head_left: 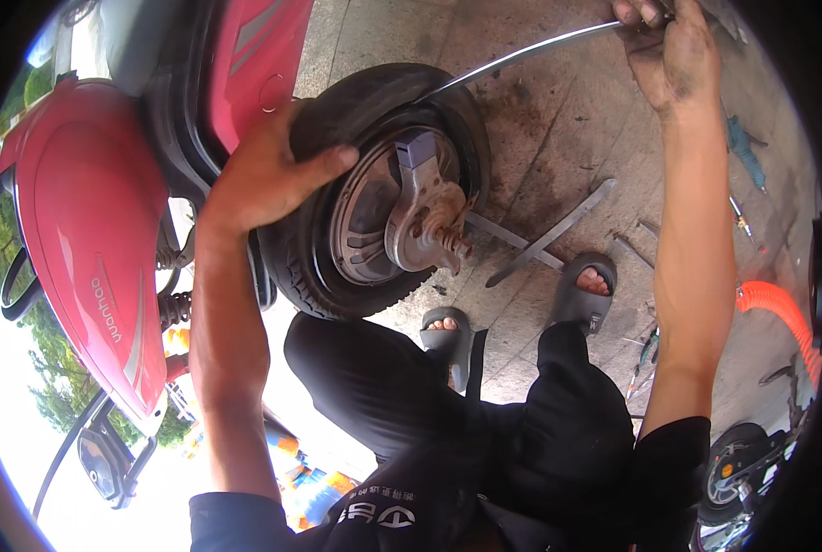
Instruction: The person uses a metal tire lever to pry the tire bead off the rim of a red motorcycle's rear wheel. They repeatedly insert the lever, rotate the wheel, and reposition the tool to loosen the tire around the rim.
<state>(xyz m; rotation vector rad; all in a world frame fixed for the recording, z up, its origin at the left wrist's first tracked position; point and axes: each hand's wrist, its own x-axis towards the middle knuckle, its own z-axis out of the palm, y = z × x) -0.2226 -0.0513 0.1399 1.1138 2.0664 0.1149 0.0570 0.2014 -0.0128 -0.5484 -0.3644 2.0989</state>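
Observation:
A black tire (471, 124) sits around a rusty hub-motor wheel (351, 216), its axle and a grey metal arm facing me. My left hand (264, 179) grips the tire's left side, thumb laid across the sidewall; its other fingers are mostly hidden. At the upper right my right hand (671, 60) is closed around one end of a long, slightly curved tire lever (531, 53). The lever's far end goes in at the tire's upper edge, beside the rim. A purple-blue block (416, 150) is on top of the metal arm.
Flat metal bars (558, 230) lie crossed on the paved floor by my sandals (584, 290). Farther right are a teal-handled tool (744, 152), an orange coiled hose (779, 308) and pliers (648, 350). Red scooter bodywork (89, 212) stands at left, another wheel (733, 474) at lower right.

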